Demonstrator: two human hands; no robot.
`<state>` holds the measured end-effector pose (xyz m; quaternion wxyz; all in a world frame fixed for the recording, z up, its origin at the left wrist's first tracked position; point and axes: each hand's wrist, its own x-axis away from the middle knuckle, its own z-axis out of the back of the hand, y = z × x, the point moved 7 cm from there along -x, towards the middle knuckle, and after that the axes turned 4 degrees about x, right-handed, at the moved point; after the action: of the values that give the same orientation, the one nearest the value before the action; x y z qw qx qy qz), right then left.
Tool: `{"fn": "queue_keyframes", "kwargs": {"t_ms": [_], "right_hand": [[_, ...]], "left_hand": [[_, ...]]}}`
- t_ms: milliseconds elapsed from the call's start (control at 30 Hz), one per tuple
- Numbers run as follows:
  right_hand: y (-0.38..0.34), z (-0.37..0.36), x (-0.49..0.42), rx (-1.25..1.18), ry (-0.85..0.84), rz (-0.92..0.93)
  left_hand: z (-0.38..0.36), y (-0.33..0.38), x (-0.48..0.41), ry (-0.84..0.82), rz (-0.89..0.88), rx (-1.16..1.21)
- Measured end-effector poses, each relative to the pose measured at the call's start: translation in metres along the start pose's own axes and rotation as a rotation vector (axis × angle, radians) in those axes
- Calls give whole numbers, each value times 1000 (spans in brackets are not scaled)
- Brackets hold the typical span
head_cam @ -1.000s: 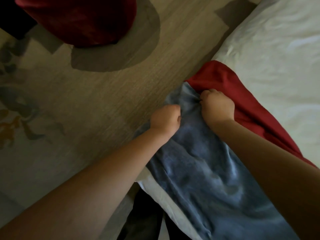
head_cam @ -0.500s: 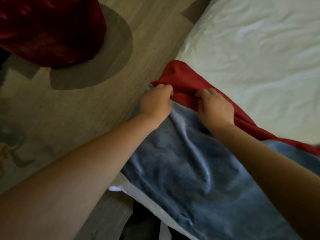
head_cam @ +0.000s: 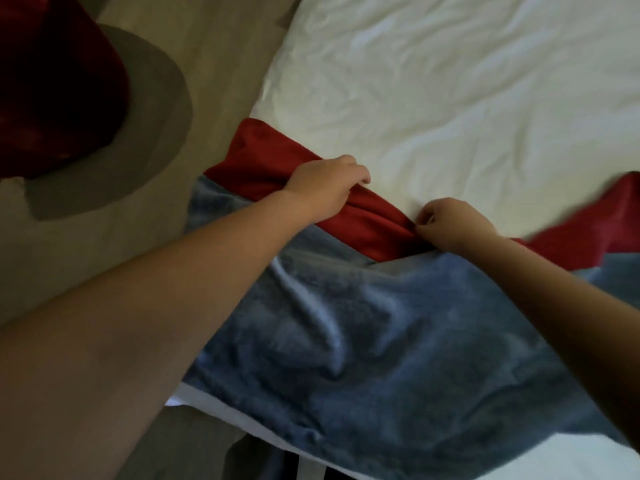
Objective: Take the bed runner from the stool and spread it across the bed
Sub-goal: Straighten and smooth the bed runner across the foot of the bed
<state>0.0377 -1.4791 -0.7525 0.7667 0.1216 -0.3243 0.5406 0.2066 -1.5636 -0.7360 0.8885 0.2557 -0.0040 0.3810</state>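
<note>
Bed runner (head_cam: 381,323): blue plush w/ a red strip along its far edge, rumpled, lying across the near corner of the bed (head_cam: 467,91), left end past the bed's side edge; red part bunched & folded, not flat. Bed: white, wrinkled sheet. Stool (head_cam: 52,98): dark red, round, on floor upper left, apart from runner.

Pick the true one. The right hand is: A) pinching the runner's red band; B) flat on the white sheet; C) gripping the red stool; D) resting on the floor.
A: the right hand pinches the bed runner at its red band, fingers curled on the fold.
</note>
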Motion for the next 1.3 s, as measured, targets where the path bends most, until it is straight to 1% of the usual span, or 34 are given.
{"fn": "queue_keyframes", "kwargs": {"t_ms": [67, 133, 267, 367, 433, 467, 567, 633, 767, 833, 900, 1000, 1067, 1200, 1300], "right_hand": [[-2, 2, -4, 38, 48, 3], [-4, 8, -8, 46, 141, -12], [-13, 45, -22, -106, 395, -41], [-40, 75, -31, -215, 524, 37], [-56, 81, -34, -253, 530, 98], [-59, 80, -34, -235, 511, 117], [-41, 65, -31, -107, 429, 119], [-7, 56, -28, -55, 389, 64], [70, 56, -16, -61, 448, -105], [102, 58, -13, -74, 450, -182], [120, 55, -14, -74, 382, -169], [128, 50, -18, -91, 300, -125], [127, 57, -20, -90, 336, -125], [121, 81, -22, -184, 527, -119], [110, 78, -21, -116, 536, -80]], "left_hand": [[-2, 1, -6, -14, -2, -47], [3, 0, -12, -10, 12, -98], [32, -10, -29, 58, 79, -189], [63, -30, -42, 150, 175, -262], [79, -46, -47, 198, 257, -286], [82, -52, -48, 204, 291, -295], [77, -54, -47, 197, 345, -296], [66, -41, -47, 187, 327, -277], [36, -5, -59, 126, 217, -212], [22, 14, -69, 106, 177, -181], [11, 31, -79, 95, 158, -159], [1, 47, -92, 87, 142, -161], [3, 46, -98, 90, 164, -190], [23, 34, -102, 167, 233, -230], [30, 38, -94, 202, 243, -248]]}}
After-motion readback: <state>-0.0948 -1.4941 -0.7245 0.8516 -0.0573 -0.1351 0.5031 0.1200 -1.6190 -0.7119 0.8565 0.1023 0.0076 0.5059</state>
